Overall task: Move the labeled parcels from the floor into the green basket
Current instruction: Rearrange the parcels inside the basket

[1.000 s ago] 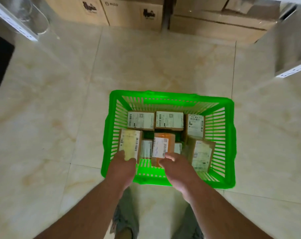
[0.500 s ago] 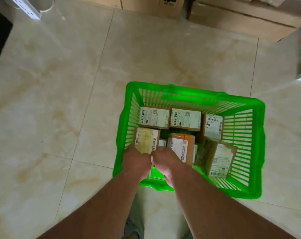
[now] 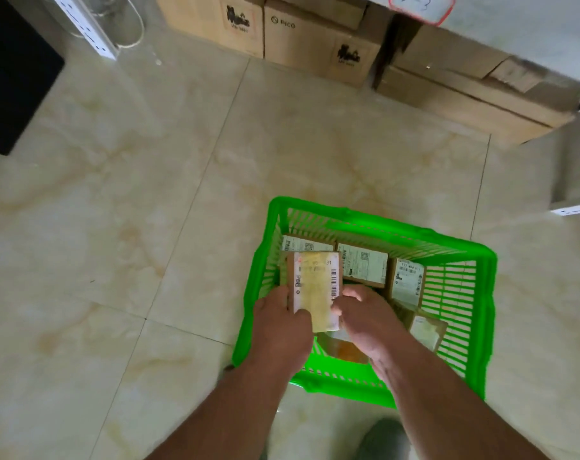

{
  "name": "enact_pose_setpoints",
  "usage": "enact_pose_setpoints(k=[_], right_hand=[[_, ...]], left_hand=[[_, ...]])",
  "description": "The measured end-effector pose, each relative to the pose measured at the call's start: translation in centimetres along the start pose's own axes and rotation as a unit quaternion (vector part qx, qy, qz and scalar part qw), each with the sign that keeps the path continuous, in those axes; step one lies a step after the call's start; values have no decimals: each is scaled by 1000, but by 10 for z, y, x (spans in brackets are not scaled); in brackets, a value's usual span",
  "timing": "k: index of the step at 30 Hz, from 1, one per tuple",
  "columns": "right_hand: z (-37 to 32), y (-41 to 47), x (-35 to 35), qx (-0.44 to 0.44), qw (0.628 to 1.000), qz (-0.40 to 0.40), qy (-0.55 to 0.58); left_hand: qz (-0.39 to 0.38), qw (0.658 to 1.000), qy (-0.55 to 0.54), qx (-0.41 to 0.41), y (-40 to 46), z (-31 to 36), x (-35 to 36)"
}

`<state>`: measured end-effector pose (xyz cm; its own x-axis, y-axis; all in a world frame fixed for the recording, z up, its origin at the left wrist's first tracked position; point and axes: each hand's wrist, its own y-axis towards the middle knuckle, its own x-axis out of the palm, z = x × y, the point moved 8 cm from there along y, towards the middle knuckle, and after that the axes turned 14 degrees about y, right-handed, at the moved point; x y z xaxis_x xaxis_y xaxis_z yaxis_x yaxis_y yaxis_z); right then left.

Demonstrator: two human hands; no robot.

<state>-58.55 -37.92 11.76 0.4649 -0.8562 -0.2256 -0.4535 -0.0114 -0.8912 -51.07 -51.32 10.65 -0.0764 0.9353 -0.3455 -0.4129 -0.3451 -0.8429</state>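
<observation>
Parcel (image 3: 316, 287) lifted above green basket (image 3: 481, 327); cartons (image 3: 321, 38) read "PICO".

Labeled parcel (image 3: 316, 287) upright above green basket (image 3: 481, 327)

Both forearms were bare all the way to the bottom edge, no sleeves, no watch, no rings or gloves that I could make out. The left hand (image 3: 282, 330) and right hand (image 3: 368, 323) were just bare too. Down at the bottom right there was a blurry grey-green shoe (image 3: 383, 439), too fuzzy to tell laces or make.
</observation>
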Motion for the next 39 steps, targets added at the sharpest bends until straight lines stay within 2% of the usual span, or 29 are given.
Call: enact_pose_setpoints(k=[5, 10, 15, 19, 26, 29, 35, 37, 39], right_hand=[[-58, -1, -7, -97, 985, 26, -138], [-88, 32, -4, -135, 954, 47, -263], [-85, 64, -2, -156, 922, 34, -353], [-82, 85, 9, -174, 892, 5, -417], [-89, 111, 29, -200, 846, -28, -493], [-88, 121, 34, -205, 859, -40, -468], [-89, 113, 28, -225, 920, -73, -313], [-87, 107, 11, -230, 942, -44, -241], [-79, 97, -14, -236, 959, 3, -159]], left_hand=[[-43, 994, -103, -15, -6, 26, -5], [-75, 981, -172, -53, 20, 26, 14], [-103, 965, -221, -101, 41, 15, 51], [-117, 937, -300, -134, 52, 12, 65], [-102, 898, -395, -165, 73, 8, 74], [-82, 887, -421, -172, 77, 7, 73], [-52, 877, -443, -179, 78, 4, 66], [-49, 887, -422, -178, 72, 5, 66], [-65, 916, -358, -167, 61, 6, 67]])
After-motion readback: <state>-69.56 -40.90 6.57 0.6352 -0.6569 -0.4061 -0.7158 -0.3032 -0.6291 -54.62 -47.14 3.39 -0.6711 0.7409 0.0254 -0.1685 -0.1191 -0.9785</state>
